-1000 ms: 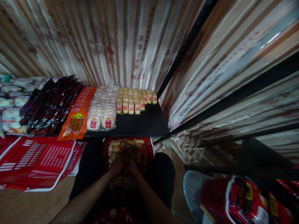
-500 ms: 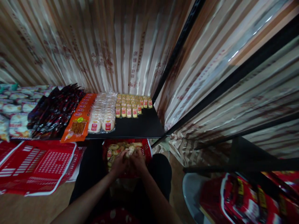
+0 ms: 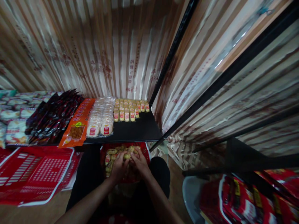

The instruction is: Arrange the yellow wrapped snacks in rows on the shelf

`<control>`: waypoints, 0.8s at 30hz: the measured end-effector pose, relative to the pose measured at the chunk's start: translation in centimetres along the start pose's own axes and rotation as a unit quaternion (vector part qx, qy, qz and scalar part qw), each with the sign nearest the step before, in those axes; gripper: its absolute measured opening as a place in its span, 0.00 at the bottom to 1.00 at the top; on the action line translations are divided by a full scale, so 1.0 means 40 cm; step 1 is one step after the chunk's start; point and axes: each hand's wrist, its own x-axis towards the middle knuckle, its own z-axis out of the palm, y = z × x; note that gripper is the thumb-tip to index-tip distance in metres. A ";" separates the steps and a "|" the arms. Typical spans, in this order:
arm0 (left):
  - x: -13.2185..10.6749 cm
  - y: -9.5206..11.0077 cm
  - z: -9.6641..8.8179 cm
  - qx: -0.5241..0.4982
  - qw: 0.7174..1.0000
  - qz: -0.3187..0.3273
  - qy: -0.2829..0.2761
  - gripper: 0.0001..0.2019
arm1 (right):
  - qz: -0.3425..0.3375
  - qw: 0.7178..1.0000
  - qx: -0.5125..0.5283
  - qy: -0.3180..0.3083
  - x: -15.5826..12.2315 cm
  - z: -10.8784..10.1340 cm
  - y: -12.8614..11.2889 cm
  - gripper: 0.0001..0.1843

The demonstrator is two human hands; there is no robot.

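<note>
Low in front of me, a red basket [image 3: 149, 152] between my knees holds a heap of small yellow wrapped cakes [image 3: 111, 151]. My left hand [image 3: 118, 166] is over the heap, its fingers closed on a small wrapped cake [image 3: 127, 156]. Beside it, my right hand [image 3: 140, 162] has its fingers curled round another wrapped cake [image 3: 132, 149]. Both hands nearly touch at the fingertips. On the black shelf [image 3: 137, 132] beyond the basket, similar yellow packs [image 3: 126, 115] stand in rows with red labels facing me.
Left along the shelf lie clear packs of round white cakes [image 3: 100, 121], an orange snack bag [image 3: 76, 127], dark shiny packets [image 3: 51, 118] and white packets [image 3: 18, 126]. A red basket [image 3: 44, 174] is at lower left. Black frame bars [image 3: 201, 99] slant on the right, above red packages [image 3: 247, 199].
Both hands stay over the basket and have shifted slightly, turning the packs between their fingers. The view has tilted a little, so the shelf appears lower.
</note>
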 end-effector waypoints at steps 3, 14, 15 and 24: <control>0.011 0.003 -0.001 -0.078 0.994 -0.078 0.014 0.17 | -0.028 0.999 -0.046 0.005 0.016 -0.033 -0.014 0.22; 0.091 0.079 -0.027 -0.296 0.927 -0.223 -0.053 0.26 | -0.197 0.941 -0.268 0.056 0.038 -0.079 -0.071 0.21; 0.099 0.087 -0.030 -0.299 0.926 -0.223 -0.059 0.26 | -0.223 0.927 -0.296 0.055 0.035 -0.079 -0.079 0.23; 0.206 0.122 -0.034 -0.275 0.937 -0.184 -0.112 0.18 | -0.310 0.854 -0.416 0.028 0.061 -0.106 -0.108 0.22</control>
